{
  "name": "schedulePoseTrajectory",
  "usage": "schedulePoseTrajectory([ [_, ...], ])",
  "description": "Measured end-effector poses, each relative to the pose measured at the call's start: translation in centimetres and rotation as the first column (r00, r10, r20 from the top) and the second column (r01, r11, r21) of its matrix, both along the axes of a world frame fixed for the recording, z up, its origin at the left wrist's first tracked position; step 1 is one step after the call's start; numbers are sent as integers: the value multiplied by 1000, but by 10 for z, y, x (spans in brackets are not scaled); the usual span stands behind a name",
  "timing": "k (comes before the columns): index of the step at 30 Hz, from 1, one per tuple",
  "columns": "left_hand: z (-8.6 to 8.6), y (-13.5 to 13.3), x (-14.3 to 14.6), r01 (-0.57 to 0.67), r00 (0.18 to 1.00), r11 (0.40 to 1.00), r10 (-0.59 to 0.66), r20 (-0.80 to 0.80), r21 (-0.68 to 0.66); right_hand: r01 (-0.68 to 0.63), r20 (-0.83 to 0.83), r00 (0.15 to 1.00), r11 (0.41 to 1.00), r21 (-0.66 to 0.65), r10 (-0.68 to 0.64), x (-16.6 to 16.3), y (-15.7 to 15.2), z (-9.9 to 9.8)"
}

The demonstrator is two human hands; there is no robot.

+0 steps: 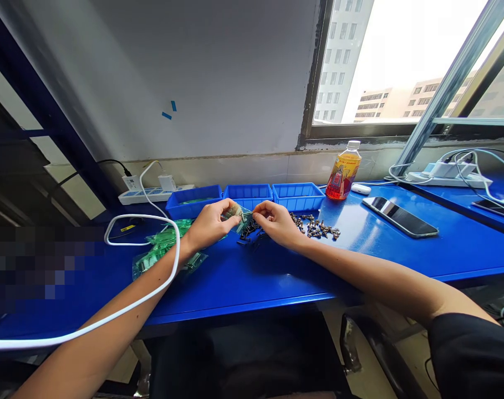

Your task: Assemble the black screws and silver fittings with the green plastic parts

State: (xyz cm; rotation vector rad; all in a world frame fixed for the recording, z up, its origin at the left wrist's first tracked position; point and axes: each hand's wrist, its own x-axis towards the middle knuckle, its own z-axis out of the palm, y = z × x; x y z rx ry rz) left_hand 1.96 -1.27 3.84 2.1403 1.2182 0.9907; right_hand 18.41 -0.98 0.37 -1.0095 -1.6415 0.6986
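Note:
My left hand [212, 223] is closed on a small clear plastic bag [245, 218], held just above the blue table. Close beside it, my right hand [276, 221] is pinched at the bag's right edge; what its fingertips hold is too small to make out. Beneath the hands lies a pile of dark screws [252, 230], partly hidden by my right hand. To the right of that hand is a heap of brass-toned and dark screws [318, 227]. Near my left wrist, several filled green-tinted plastic bags [164, 244] lie in a pile, partly covered by the forearm.
Three blue bins [247, 192] stand in a row behind the hands. A drink bottle [343, 172] and a phone [400, 216] are to the right. A white cable [179, 244] loops over my left forearm. Power strips [156, 194] sit along the wall.

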Motion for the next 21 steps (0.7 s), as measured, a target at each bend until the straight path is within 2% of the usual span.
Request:
schedulePoseTrajectory([
  [10,-3,1,-1,16,1000,998,-17,8,61,-9,40,999,999,-32,11,-1,-1,1],
  [17,-4,2,-1,38,999,998,-39,23,53,8,51,999,999,41,-10,0,0,-1],
  [21,-3,2,-1,33,999,997,-35,21,64,-27,85,996,999,45,23,0,0,-1],
])
